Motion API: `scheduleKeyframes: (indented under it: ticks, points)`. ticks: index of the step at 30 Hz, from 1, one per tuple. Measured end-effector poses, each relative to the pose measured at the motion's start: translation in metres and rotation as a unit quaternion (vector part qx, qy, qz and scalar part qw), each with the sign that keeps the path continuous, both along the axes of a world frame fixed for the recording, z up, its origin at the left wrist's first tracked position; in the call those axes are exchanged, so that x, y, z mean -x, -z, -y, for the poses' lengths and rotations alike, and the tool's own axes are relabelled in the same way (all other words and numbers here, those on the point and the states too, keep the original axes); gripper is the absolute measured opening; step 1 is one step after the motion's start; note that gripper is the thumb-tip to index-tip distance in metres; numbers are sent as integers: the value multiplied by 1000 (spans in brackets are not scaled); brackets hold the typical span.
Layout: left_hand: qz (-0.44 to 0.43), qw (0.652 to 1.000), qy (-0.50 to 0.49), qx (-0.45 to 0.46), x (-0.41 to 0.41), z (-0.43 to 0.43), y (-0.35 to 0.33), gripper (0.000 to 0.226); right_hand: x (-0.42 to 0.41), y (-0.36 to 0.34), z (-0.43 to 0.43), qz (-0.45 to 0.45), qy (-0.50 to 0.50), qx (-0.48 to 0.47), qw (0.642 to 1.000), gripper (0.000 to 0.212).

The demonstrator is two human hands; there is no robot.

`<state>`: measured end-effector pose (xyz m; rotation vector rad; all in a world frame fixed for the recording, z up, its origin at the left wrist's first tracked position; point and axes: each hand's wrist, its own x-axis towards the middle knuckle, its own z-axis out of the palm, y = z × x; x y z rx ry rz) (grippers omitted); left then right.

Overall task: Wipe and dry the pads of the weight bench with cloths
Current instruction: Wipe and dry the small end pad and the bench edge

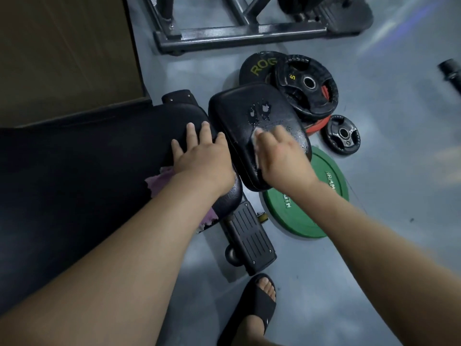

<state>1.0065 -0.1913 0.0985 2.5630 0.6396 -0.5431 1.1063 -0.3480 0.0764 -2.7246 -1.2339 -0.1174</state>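
Observation:
The black weight bench has a long back pad (94, 156) on the left and a smaller seat pad (239, 108) to its right, wet with droplets and torn near the middle. My left hand (199, 156) lies flat on the end of the back pad with straight fingers. A pink cloth (159, 181) lies on that pad, partly under my left forearm. My right hand (282, 156) presses a white cloth (255, 138) onto the seat pad; most of this cloth is hidden under the palm.
Weight plates lie on the grey floor right of the bench: a green one (321, 203), black ones (306, 86) and a small black one (343, 133). A metal rack base (239, 33) stands at the back. My sandalled foot (259, 308) is by the bench foot (249, 240).

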Motion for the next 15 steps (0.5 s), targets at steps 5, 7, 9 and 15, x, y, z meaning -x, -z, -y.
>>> scheduleKeyframes:
  ticks: [5, 7, 9, 15]
  points:
    - [1, 1000, 2, 1, -1, 0, 3, 87, -34, -8, 10, 19, 42, -29, 999, 31]
    - [4, 1000, 2, 1, 0, 0, 3, 87, -56, -6, 8, 43, 114, -41, 992, 29]
    - [4, 1000, 2, 1, 0, 0, 3, 87, -50, -2, -7, 53, 125, -40, 990, 23]
    - [4, 1000, 4, 4, 0, -2, 3, 86, -30, 4, -6, 31, 22, -39, 999, 30]
